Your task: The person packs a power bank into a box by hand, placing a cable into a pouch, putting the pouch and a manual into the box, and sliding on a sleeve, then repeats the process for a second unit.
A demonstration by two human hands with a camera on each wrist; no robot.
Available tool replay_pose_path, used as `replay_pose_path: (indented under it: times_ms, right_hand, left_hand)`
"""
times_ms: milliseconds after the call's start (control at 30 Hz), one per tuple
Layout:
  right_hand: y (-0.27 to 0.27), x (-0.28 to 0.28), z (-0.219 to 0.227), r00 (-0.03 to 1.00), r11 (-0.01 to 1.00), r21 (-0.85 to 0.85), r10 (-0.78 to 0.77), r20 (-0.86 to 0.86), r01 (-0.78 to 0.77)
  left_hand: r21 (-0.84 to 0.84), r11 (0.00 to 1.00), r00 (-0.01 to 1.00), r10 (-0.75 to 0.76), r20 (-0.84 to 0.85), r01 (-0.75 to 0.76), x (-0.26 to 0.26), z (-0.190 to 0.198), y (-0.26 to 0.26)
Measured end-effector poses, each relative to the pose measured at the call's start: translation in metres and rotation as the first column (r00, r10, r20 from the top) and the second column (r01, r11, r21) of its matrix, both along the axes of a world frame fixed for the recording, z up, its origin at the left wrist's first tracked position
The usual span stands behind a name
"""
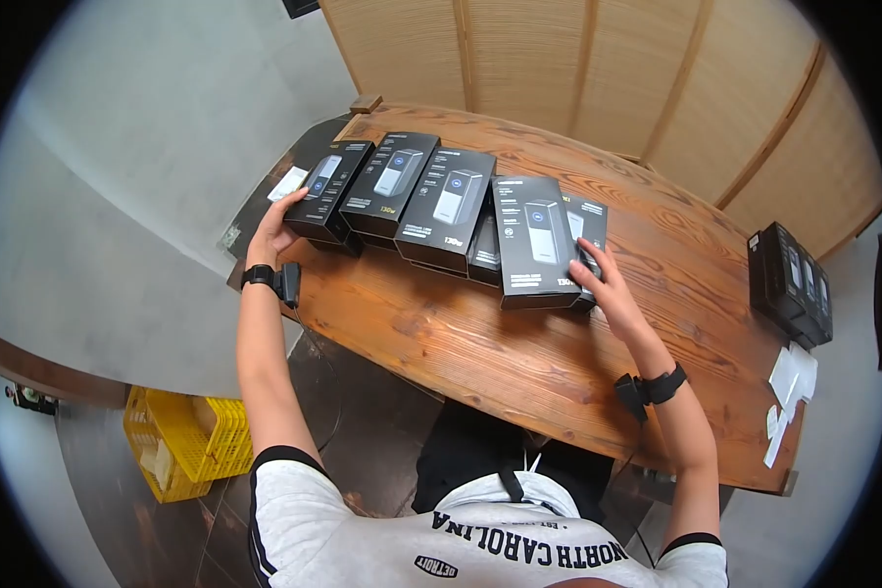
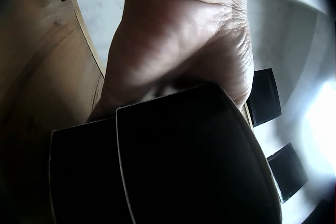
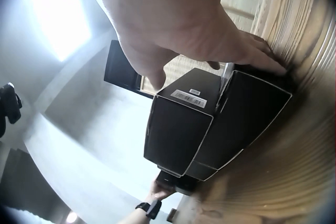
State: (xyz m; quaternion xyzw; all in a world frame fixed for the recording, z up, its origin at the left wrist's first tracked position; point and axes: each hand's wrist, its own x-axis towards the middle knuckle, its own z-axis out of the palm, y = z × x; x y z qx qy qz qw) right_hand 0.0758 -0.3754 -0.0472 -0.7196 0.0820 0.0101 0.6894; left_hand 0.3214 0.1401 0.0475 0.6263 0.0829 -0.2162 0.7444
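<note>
My left hand (image 1: 273, 227) holds the leftmost black box (image 1: 329, 191) by its outer end; the box is printed with a silver-and-black device. In the left wrist view the palm (image 2: 173, 40) lies against dark box ends (image 2: 194, 155). On the right, my right hand (image 1: 608, 289) grips a black box (image 1: 534, 235) tilted over another box (image 1: 590, 218). In the right wrist view its thumb (image 3: 156, 79) is at the nearer box's upper edge, and the fingers (image 3: 260, 58) reach over the box beside it. Between the hands, more boxes (image 1: 448, 201) lean in an overlapping row.
More black boxes (image 1: 792, 284) stand at the table's right end, by scraps of white paper (image 1: 792, 377). A white slip (image 1: 287, 183) lies left of the row. Yellow crates (image 1: 191, 441) sit on the floor, and a folding screen (image 1: 529, 59) stands behind the wooden table (image 1: 412, 333).
</note>
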Motion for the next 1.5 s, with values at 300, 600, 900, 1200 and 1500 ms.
replay_pose_path:
  times_ms: [300, 600, 900, 1200, 1500]
  right_hand:
    - [0.019, -0.014, 0.032, 0.869, 0.732, -0.681, 0.324, 0.373, 0.019]
    - [0.057, 0.018, 0.04, 0.893, 0.706, -0.707, 0.287, 0.346, 0.047]
    - [-0.01, 0.007, 0.0, 0.898, 0.854, -0.469, 0.006, 0.441, 0.224]
    - [0.027, -0.002, -0.026, 0.973, 0.962, 0.211, -0.198, 0.114, 0.171]
    - [0.036, 0.011, -0.055, 0.938, 0.956, 0.067, -0.294, 0.184, 0.286]
  left_hand:
    - [0.003, 0.991, 0.976, 0.13, 0.173, -0.133, 0.012, -0.026, -0.01]
    - [0.103, 0.993, 0.959, 0.023, 0.283, -0.054, -0.004, -0.016, -0.012]
    - [0.092, 0.983, 0.984, 0.153, 0.089, -0.161, -0.034, -0.026, -0.001]
    - [-0.226, 0.92, 0.899, 0.371, 0.232, -0.321, -0.02, -0.052, -0.048]
    - [-0.143, 0.949, 0.928, 0.306, 0.211, -0.28, 0.013, -0.058, -0.04]
